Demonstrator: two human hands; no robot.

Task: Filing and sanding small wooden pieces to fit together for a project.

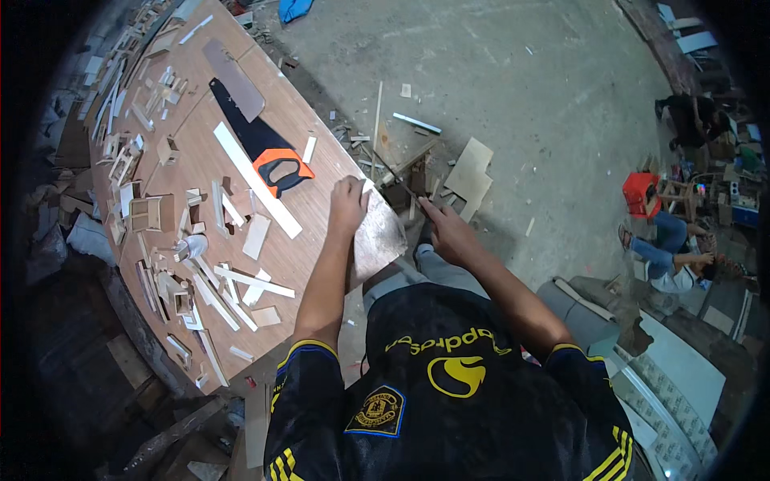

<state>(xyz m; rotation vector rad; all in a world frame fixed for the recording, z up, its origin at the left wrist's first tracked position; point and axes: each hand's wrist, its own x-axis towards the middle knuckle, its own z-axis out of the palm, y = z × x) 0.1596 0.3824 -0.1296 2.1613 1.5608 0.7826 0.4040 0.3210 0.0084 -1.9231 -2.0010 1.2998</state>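
My left hand [347, 210] is closed at the table's right edge, its fingers pressed on a small pale wood piece [368, 185] that mostly hides beneath them. Just right of it, past the edge, my right hand [451, 231] is wrapped round one end of a long, thin, dark tool [395, 171]. The tool slants up and left from my fist; whether it is a file or a narrow blade I cannot make out. Under my left wrist, a worn, whitish board [380, 232] covers the table corner. A handsaw [254, 136] with an orange and black handle lies left of my left hand.
The wooden table [301, 248] carries many offcuts, a long white strip [257, 180] and small wooden box-like frames [151, 213]. Scrap wood and a pale board [470, 175] lie on the concrete floor [553, 104]. People sit at the far right near a red object [640, 195].
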